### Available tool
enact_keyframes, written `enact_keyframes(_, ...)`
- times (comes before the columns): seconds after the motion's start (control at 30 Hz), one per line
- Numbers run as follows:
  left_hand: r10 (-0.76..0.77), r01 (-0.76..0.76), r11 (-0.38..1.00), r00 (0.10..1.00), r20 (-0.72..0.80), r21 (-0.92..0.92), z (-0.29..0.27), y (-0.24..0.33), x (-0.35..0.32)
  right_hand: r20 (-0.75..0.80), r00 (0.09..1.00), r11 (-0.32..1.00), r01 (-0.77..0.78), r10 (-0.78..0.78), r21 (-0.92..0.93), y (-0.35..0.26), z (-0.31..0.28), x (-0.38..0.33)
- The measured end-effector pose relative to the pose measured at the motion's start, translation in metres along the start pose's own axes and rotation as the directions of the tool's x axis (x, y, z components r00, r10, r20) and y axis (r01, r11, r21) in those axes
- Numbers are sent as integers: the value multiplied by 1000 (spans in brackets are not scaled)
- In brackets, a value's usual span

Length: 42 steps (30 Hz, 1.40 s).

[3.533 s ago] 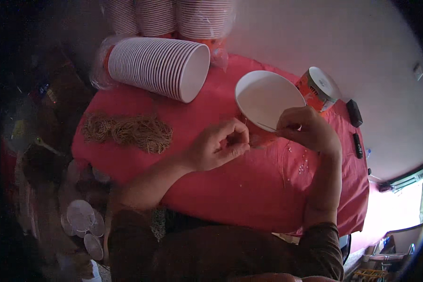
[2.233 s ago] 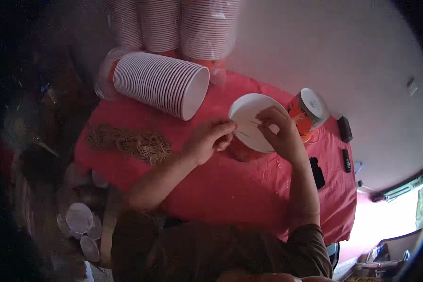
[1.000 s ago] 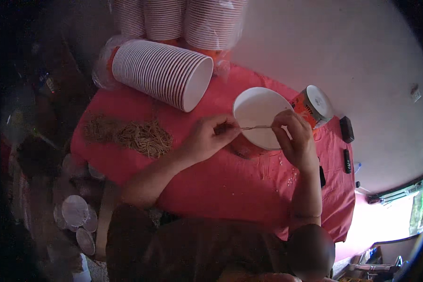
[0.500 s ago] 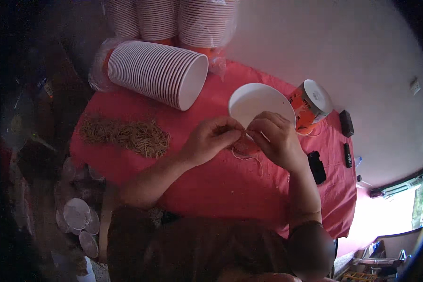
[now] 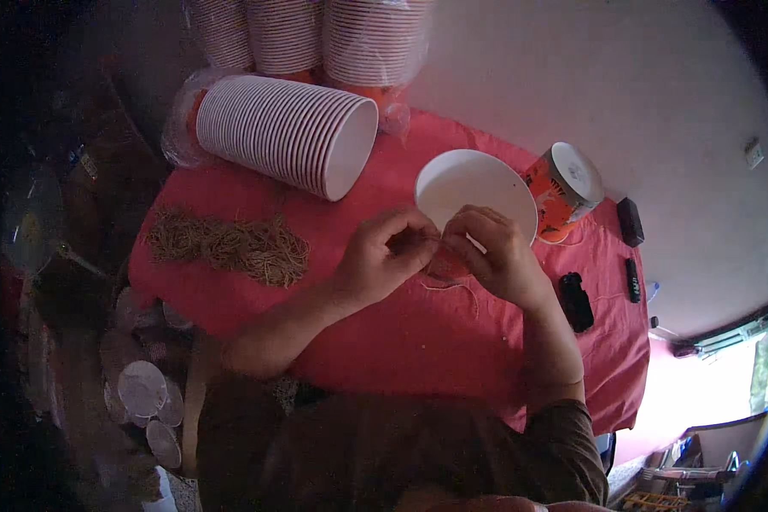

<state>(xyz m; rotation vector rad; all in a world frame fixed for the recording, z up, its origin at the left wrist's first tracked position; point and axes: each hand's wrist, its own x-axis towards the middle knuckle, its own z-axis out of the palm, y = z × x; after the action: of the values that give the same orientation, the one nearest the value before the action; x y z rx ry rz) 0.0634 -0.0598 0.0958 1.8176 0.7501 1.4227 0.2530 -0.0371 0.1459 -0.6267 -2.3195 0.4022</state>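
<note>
A white-lined paper bucket point(image 5: 469, 181) stands mouth up on the table, its outside orange-red. At its near rim my left hand point(image 5: 386, 256) and my right hand point(image 5: 497, 256) meet, thumbs and fingertips pinched close together. Both seem to hold a thin string, mostly hidden by the fingers. A pale loose string end point(image 5: 462, 288) lies on the cloth below the bucket. To the left is a flattened bundle of brown twine point(image 5: 230, 246). Behind the right hand, another paper bucket point(image 5: 563, 192) rests upside down, with string by its rim.
A nested stack of white buckets point(image 5: 286, 132) lies on its side at the back left, before wrapped upright stacks point(image 5: 375, 43). Black objects point(image 5: 576, 303) sit along the right side of the red cloth point(image 5: 384, 341). White round pieces point(image 5: 142, 388) are on the floor at left.
My fingertips have shifted slightly left at the bucket's rim, still pinched together. The left fingers curl a little more. The buckets and twine bundle have stayed put.
</note>
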Motion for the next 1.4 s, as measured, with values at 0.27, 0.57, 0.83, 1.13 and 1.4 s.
enact_keyframes(0.27, -69, 67, 991, 998, -11, -116, 3, 6, -2, -29, 991, 979, -122, 128, 163, -1, 4, -3)
enact_keyframes(0.57, -244, 239, 906, 969, 29, -348, 2, 7, -2, -53, 990, 991, -126, 129, 46, 1, 4, -3)
enact_keyframes(0.83, -389, 362, 804, 920, 42, -472, 0, -2, 1, -195, 967, 971, 120, -161, -207, -10, 20, 0)
enact_keyframes(1.13, -529, 519, 500, 817, 230, -693, -5, -5, 0, -222, 964, 981, 111, -145, -157, -6, 22, 0)
enact_keyframes(1.4, -529, 520, 419, 806, 266, -745, -11, -11, -1, -244, 964, 991, 86, -110, -106, -8, 19, 3)
